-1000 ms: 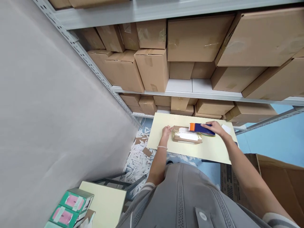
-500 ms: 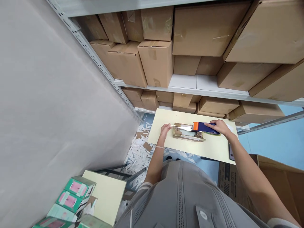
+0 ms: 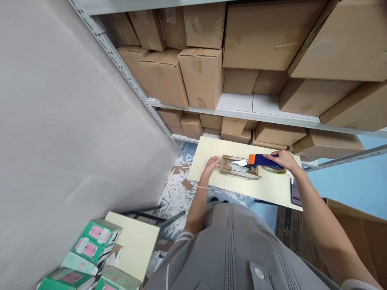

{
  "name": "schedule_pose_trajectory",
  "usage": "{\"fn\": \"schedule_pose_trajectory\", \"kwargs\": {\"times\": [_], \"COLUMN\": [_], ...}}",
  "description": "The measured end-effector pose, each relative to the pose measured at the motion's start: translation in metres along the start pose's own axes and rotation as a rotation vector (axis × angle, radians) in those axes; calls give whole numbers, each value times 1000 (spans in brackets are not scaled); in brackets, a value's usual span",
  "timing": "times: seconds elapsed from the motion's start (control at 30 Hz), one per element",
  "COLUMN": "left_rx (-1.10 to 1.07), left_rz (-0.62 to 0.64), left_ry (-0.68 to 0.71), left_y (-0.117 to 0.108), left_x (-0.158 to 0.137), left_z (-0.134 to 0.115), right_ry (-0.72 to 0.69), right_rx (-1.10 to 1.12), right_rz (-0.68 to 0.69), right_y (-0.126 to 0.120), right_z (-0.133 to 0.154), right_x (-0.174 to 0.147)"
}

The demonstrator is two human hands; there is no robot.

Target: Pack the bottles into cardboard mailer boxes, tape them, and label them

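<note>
A small cardboard carton (image 3: 237,173) with shiny clear tape on it lies on the pale yellow table (image 3: 205,151). My left hand (image 3: 212,164) is at its left end, fingers stretched out against that end face. My right hand (image 3: 283,159) grips the dark blue handle of a tape dispenser (image 3: 260,160) with an orange front. The dispenser is over the right part of the carton, and a shiny strip of tape (image 3: 240,162) runs from it along the carton's top. Under the handle, part of the tape roll shows.
A phone (image 3: 295,192) lies at the table's right end. Shelves (image 3: 236,102) full of cardboard boxes stand behind. Paper strips (image 3: 175,193) cover the floor at left. Green boxes (image 3: 98,233) sit on a second table (image 3: 136,241). A large open carton (image 3: 356,225) stands at right.
My left hand has gone from pinching the tape's end left of the carton to resting against its left end. My right hand has shifted the dispenser slightly right.
</note>
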State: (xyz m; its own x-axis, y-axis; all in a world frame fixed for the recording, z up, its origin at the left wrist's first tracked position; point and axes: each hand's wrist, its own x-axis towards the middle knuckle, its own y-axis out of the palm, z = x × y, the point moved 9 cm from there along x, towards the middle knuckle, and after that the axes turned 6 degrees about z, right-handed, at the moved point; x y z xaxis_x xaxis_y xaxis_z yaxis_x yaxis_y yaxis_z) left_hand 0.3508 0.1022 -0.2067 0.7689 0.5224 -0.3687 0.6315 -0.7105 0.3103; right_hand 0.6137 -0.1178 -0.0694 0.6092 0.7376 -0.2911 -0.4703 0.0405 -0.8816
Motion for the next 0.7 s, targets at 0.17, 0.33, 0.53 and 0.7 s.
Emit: {"fn": "schedule_pose_trajectory", "kwargs": {"times": [0.17,0.33,0.53,0.7], "left_rx": [324,625,791,867], "left_rz": [48,93,281,305], "left_ry": [268,496,529,531], "left_y": [11,34,54,57], "left_x": [-10,-16,-3,7], "left_z": [-19,-35,-32,-25], "right_ry": [37,43,136,169], "right_rx": [28,42,69,105], "right_rz": [-69,-114,-107,-82], "right_y": [-17,-35,-54,-56], "right_z": [-3,-4,-16,-16], "right_x": [-5,-15,-36,-51]}}
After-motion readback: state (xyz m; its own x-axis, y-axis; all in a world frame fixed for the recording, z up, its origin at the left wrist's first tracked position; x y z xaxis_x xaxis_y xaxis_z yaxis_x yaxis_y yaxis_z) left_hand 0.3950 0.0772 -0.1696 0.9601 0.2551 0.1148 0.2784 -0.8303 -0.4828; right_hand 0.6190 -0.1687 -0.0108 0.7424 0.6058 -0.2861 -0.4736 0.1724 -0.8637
